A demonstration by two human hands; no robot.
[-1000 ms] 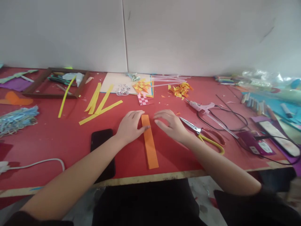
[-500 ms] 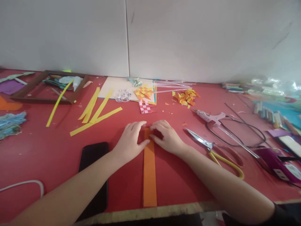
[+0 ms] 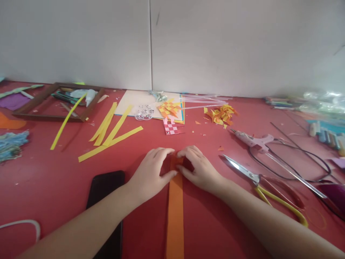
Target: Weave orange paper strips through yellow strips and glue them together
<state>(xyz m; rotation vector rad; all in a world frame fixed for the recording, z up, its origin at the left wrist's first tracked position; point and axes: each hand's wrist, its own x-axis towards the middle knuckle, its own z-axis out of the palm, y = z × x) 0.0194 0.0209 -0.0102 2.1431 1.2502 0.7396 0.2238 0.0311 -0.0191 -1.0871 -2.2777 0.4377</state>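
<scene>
A long orange paper strip [image 3: 175,216] lies lengthwise in front of me on the red table [image 3: 145,223]. Its far end is between my two hands. From the left, my left hand [image 3: 151,172] curls its fingers and thumb onto that end. My right hand [image 3: 201,169] mirrors it from the other side, thumb and fingertips on the strip. The fingers partly cover the far end, so its exact fold is hard to see. Just beyond sits a small pink-and-red checkered paper fish [image 3: 171,128], and behind it a woven yellow-and-orange paper piece [image 3: 169,108].
Yellow paper strips [image 3: 110,139] lie at left, above a black phone [image 3: 105,194] near my left forearm. At right are scissors [image 3: 254,177], a pink glue gun [image 3: 256,141] with its cord, and paper scraps [image 3: 222,115]. A brown frame [image 3: 48,117] stands far left.
The view has shifted, so the table's things appear a little lower and, at right, farther right. Both hands stay on the far end of the orange strip, in nearly the same pose.
</scene>
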